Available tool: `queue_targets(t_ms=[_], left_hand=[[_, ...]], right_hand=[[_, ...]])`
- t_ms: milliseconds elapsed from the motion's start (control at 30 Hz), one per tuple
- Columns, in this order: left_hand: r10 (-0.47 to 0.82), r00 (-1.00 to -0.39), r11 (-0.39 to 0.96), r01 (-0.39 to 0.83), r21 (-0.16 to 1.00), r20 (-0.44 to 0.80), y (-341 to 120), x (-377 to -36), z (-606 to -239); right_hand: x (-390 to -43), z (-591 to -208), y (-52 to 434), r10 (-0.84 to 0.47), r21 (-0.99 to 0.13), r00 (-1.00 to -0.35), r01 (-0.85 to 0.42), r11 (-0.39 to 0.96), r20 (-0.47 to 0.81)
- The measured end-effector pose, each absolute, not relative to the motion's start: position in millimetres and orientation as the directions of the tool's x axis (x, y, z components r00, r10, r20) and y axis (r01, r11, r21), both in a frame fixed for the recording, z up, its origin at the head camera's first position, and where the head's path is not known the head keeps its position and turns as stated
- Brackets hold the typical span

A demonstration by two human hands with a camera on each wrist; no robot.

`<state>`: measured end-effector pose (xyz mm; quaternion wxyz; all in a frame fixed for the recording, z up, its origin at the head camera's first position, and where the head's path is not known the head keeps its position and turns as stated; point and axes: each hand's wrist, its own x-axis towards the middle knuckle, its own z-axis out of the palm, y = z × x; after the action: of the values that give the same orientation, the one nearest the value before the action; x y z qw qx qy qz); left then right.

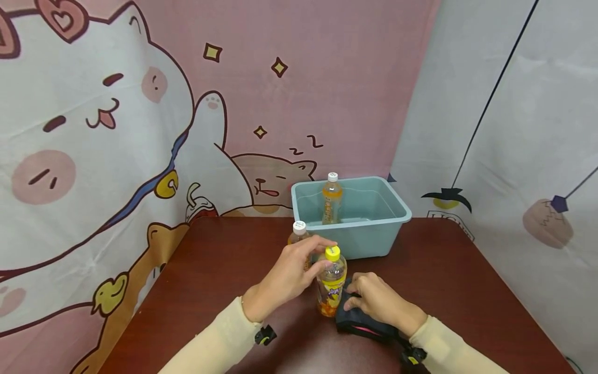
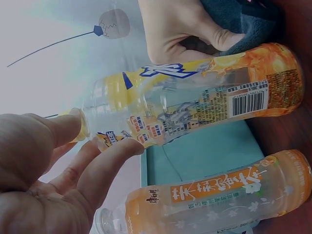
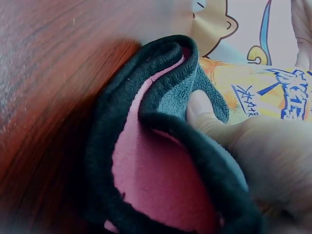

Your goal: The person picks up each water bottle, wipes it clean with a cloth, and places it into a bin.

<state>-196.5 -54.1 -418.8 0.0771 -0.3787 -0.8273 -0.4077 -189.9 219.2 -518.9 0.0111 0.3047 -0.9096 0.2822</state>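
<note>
A clear plastic bottle with a yellow cap and yellow label stands upright near the middle of the table. At its top, my left hand pinches the cap and neck between thumb and fingers. My right hand grips a folded cloth, dark grey-teal outside and pink inside, beside the bottle's lower right side. In the right wrist view the cloth is doubled over, with the thumb pressing its outer face. Behind my left hand, a white-capped bottle with an orange label is partly hidden in the head view.
A light-blue plastic tub stands at the table's back, with another white-capped orange bottle upright inside. The dark red-brown table ends at a wall hanging printed with cartoon animals.
</note>
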Motion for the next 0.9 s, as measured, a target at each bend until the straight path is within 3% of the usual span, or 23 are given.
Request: queue_targets(t_ms=[400,900], left_hand=[[0.567,-0.703,0.372,0.684,0.627,0.43,-54.9,-197.6,-419.1],[0.563,-0.698,0.38,0.694,0.611,0.443,-56.4,-198.1,-419.8]], right_hand=[[-188.3,-515.1,220.1,-0.537,-0.546,-0.817,-0.553,0.629,0.21],[-181.1,-480.7,225.1,-0.454,-0.553,-0.809,-0.587,0.591,0.374]])
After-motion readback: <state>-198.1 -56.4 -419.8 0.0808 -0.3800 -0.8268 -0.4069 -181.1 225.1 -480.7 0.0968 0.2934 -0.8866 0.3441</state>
